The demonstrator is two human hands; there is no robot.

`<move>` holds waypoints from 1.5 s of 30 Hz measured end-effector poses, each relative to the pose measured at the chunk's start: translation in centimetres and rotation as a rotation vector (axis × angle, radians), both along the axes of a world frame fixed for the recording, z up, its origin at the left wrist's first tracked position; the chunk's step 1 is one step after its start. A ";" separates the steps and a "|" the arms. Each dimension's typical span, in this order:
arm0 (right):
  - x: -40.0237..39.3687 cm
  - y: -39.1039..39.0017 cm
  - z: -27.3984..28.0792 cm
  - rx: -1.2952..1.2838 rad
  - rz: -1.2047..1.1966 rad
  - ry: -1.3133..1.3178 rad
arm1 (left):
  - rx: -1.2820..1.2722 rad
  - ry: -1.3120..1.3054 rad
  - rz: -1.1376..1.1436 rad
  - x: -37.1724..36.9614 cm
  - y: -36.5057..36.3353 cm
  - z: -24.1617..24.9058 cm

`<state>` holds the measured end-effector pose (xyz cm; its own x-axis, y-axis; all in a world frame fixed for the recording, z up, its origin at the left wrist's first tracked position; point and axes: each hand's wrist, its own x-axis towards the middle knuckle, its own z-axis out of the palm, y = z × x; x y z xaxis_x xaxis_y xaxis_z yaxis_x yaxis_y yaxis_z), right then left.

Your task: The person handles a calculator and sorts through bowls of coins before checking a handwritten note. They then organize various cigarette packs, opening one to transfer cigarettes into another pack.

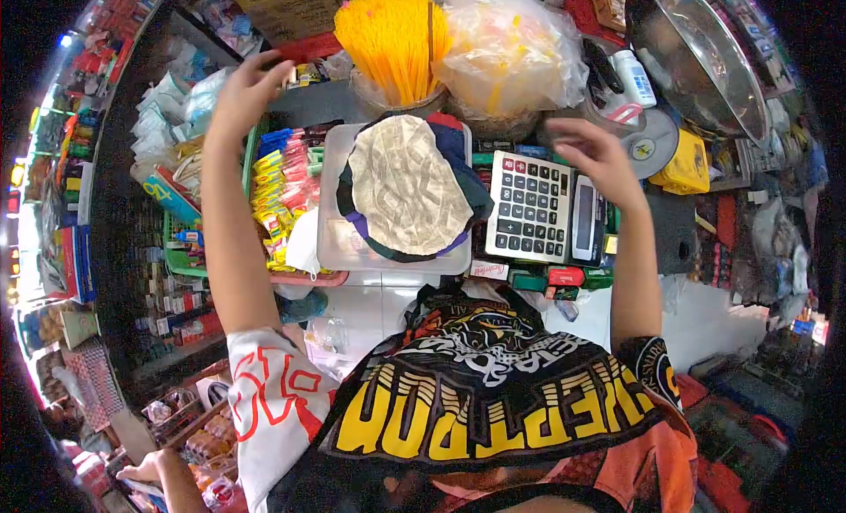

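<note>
Seen from the head camera, a person in a black, yellow and orange printed shirt [476, 398] raises both bare arms over a crowded shop counter. The left hand [247, 94] is up at the far left, fingers spread and loose, holding nothing, its fingertips near a small dark packet with a yellow label [307, 74] on the shelf edge behind. The right hand [599, 156] hangs open and relaxed, fingers curled slightly downward, just above the top right corner of a large grey desk calculator with black keys [533, 209]; whether it touches the calculator cannot be told.

The calculator lies tilted on the counter, just right of a clear plastic lidded box [352, 240]. On that box rests a crumpled cream-coloured cloth cap with a dark blue rim [405, 191]. Behind it stands a tub of bright yellow plastic straws [392, 41], beside a clear plastic bag of pale goods [511, 55]. A large shiny steel bowl [696, 55] sits at the upper right. Rows of red and yellow packeted sweets [282, 182] fill a green tray left of the box.
</note>
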<state>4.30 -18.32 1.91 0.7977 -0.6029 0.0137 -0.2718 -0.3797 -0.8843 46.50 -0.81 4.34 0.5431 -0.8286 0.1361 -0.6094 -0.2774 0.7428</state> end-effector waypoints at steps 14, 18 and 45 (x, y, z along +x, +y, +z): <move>-13.6 3.2 0.2 0.662 -0.648 -0.842 | -0.652 -0.298 0.371 -18.9 9.9 9.4; -17.4 4.7 -0.4 0.678 -0.774 -0.905 | -0.767 -0.359 0.348 -20.9 8.4 9.5; -62.1 19.1 -17.9 1.046 -1.582 -1.454 | -0.002 0.298 -0.906 -74.3 -6.8 -6.4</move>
